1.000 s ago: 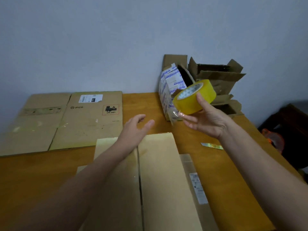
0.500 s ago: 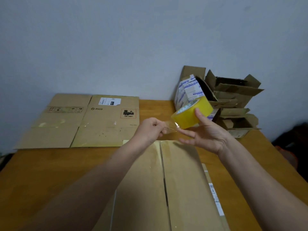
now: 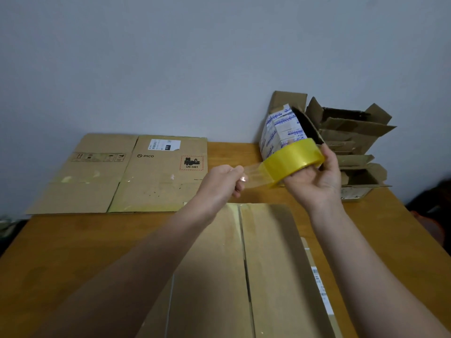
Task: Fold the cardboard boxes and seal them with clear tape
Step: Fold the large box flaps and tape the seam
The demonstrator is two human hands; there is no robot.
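fingers (image 3: 300, 177) of right hand (image 3: 314, 184) curl round glossy yellow tape roll (image 3: 292, 159) while left hand (image 3: 222, 181) pinches its clear strip (image 3: 253, 174).

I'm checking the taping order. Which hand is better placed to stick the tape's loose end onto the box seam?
Left. The left hand pinches the loose tape end near the far end of the box seam, so it can probably press it down there. The right hand grips the roll.
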